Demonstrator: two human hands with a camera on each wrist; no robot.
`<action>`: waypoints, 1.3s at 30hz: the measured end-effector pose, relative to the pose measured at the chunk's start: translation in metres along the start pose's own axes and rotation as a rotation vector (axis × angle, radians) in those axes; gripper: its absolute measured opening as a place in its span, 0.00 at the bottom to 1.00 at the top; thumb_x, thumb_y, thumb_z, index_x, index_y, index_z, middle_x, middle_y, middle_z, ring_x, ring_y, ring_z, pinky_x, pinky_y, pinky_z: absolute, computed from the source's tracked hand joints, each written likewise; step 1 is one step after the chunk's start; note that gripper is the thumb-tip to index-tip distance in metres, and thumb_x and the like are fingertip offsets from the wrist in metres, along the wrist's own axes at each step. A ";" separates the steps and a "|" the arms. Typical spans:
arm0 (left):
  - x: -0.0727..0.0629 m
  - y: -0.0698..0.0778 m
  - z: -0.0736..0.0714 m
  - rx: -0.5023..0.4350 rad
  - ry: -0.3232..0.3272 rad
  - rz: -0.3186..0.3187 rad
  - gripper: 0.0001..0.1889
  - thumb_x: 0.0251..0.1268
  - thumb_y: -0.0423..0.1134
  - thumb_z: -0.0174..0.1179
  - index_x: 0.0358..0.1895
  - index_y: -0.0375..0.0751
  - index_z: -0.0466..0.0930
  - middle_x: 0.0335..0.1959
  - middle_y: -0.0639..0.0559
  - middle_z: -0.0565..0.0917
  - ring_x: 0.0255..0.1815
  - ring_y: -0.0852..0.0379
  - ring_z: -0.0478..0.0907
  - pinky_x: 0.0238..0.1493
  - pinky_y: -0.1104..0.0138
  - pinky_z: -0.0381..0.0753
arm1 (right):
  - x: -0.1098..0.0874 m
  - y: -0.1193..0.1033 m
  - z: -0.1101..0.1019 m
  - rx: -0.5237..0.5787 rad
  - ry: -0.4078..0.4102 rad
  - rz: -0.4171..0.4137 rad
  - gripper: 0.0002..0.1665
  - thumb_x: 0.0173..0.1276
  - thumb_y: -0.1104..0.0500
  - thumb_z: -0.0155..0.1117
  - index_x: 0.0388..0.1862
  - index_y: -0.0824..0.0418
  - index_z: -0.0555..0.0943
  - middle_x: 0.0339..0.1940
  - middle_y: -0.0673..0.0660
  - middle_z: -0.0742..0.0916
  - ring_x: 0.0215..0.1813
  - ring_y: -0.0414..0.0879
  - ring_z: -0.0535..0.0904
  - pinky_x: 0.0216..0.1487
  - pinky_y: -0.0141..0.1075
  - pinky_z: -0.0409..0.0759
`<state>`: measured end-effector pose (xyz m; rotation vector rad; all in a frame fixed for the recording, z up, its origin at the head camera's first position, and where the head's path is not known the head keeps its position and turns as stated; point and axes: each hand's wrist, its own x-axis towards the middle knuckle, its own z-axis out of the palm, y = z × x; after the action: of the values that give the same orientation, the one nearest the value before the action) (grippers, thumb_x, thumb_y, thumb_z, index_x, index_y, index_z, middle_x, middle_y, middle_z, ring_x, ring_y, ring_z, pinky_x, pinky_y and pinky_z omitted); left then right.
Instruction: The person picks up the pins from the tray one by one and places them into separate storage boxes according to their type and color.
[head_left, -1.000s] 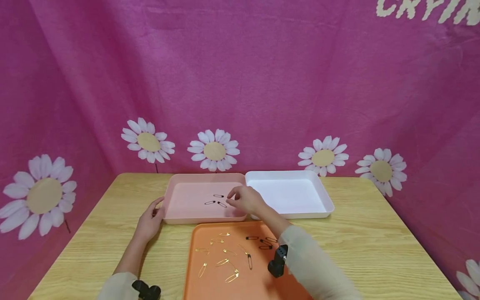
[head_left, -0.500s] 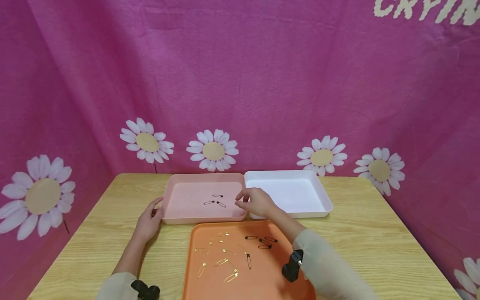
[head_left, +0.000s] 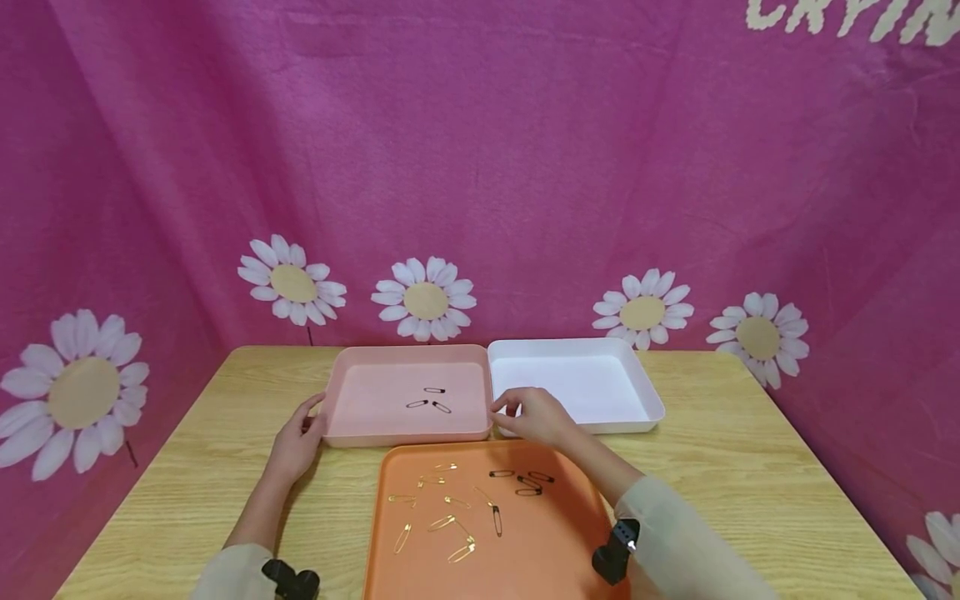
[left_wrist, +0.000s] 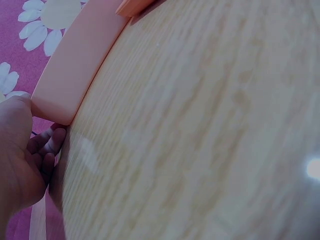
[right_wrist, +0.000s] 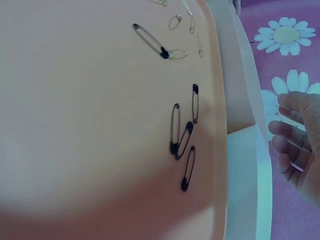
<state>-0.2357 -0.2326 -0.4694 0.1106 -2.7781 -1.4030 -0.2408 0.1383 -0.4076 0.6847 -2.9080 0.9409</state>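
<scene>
My left hand point(head_left: 295, 446) holds the left end of the pink tray point(head_left: 367, 396); in the left wrist view its thumb side meets the tray corner and the other fingers curl low beside it. Inside that tray lie 3 black safety pins point(head_left: 442, 407). My right hand point(head_left: 538, 417) hovers over the front left corner of the white tray point(head_left: 581, 387), fingers loosely bent and nothing between them. Nearer me, the orange tray point(head_left: 547, 546) carries gold safety pins point(head_left: 402, 538) on its left and black safety pins point(head_left: 541, 477) at its back right. One black pin point(head_left: 497, 522) touches a gold one.
The pink and white trays stand side by side at the back of the wooden table point(head_left: 750, 500), with the orange tray in front. A magenta cloth point(head_left: 480, 167) printed with daisies hangs behind and at both sides.
My right hand has drawn back from over the pink tray, moving right and slightly toward me to the white tray's corner. My left hand stays at the pink tray; the pins have not moved.
</scene>
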 end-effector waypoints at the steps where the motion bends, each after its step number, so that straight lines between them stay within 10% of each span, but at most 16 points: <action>1: 0.000 0.000 0.000 0.000 -0.001 0.001 0.25 0.74 0.45 0.38 0.71 0.43 0.55 0.55 0.32 0.74 0.55 0.42 0.70 0.58 0.52 0.66 | -0.002 0.002 0.000 -0.003 0.003 0.004 0.06 0.61 0.55 0.64 0.34 0.56 0.84 0.22 0.47 0.80 0.20 0.36 0.66 0.22 0.28 0.64; 39: -0.002 0.001 0.000 -0.008 -0.012 -0.005 0.26 0.75 0.48 0.37 0.71 0.45 0.54 0.56 0.31 0.73 0.57 0.40 0.69 0.58 0.51 0.66 | -0.083 0.058 0.001 0.002 -0.035 0.001 0.03 0.59 0.58 0.66 0.31 0.56 0.84 0.20 0.42 0.79 0.23 0.30 0.68 0.27 0.26 0.69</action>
<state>-0.2336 -0.2319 -0.4682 0.1101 -2.7838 -1.4199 -0.1891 0.2135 -0.4526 0.7063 -2.9384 0.9413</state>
